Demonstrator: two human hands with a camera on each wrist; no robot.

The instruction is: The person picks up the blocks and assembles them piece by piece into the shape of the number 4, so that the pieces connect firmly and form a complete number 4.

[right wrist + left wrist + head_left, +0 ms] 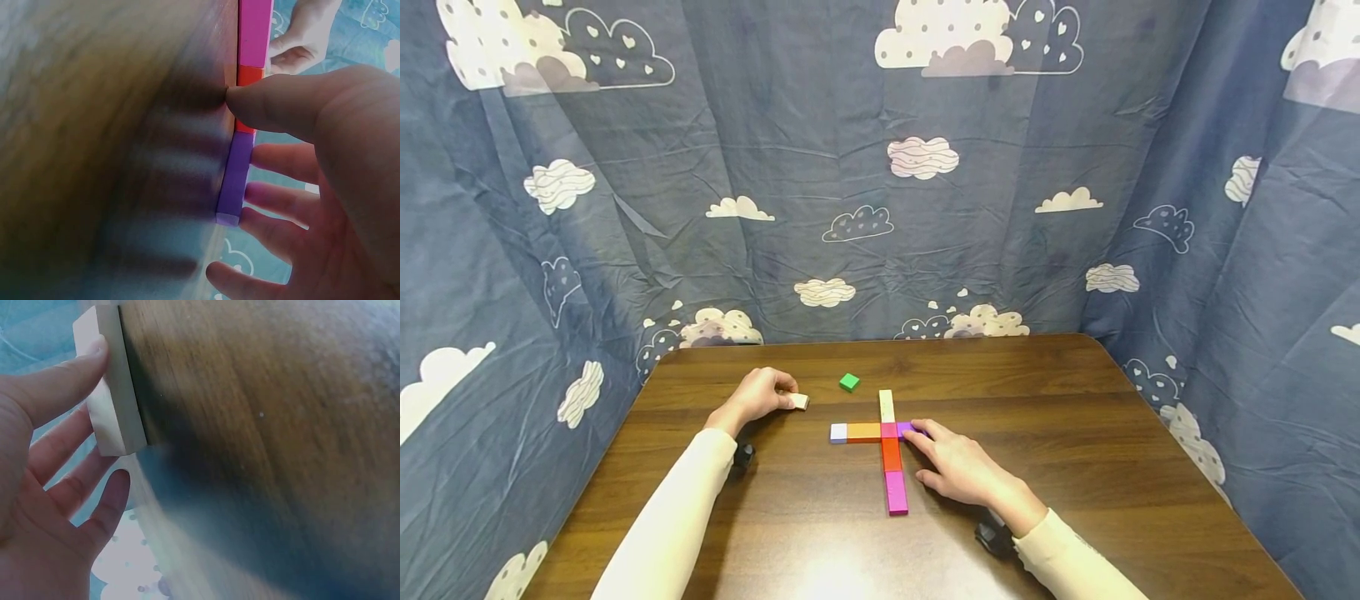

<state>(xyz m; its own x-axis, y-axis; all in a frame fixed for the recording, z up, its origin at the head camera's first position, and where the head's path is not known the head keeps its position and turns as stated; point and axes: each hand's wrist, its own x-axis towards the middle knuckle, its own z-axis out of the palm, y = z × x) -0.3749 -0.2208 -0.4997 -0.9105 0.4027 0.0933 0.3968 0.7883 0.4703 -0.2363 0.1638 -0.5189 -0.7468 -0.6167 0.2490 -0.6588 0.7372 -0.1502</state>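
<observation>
My left hand (756, 395) pinches a cream wooden block (801, 402) low over the table's left part. In the left wrist view the thumb lies on one face of that block (123, 394), with fingers behind it. Fingertips of my right hand (961, 463) rest on a purple block (235, 178), the right arm of a flat cross. A crimson square (889, 430) is the cross's centre. Above it lies a pale yellow block (887, 406); leftward, an orange block (864, 432) and a pale lavender square (838, 433); below, a red block (891, 455) and a magenta block (897, 493).
A green square block (849, 382) lies alone behind the cross, to the right of the left hand. The dark wooden table (1037, 383) ends at a blue cloud-patterned curtain (820, 150). Black wrist devices (994, 536) sit under both wrists.
</observation>
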